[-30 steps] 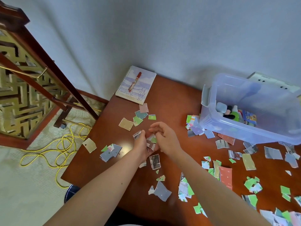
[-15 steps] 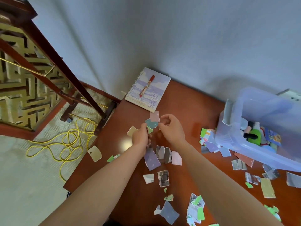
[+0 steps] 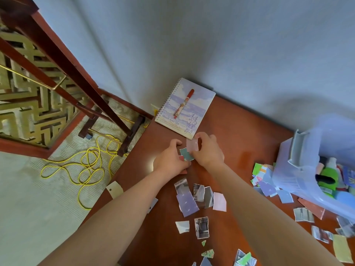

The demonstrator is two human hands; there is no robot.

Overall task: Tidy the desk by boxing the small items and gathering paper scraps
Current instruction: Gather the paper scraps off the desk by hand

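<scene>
Now | right hand (image 3: 209,152) pinches a pink scrap (image 3: 192,146) | left hand (image 3: 170,160) grips a teal scrap (image 3: 185,154) touching it | both over the desk (image 3: 240,131), just beside the notebook (image 3: 187,108) | loose scraps (image 3: 194,198) lie nearer the person | clear box (image 3: 307,169) far right

pen (image 3: 184,103) on notebk (image 3: 194,114), desk (image 3: 245,135) far-L corner | my L hand (image 3: 171,160) & R hand (image 3: 208,152) just before it | scraps (image 3: 187,203) betw. hands & me | box (image 3: 299,148) on desk, far R
</scene>
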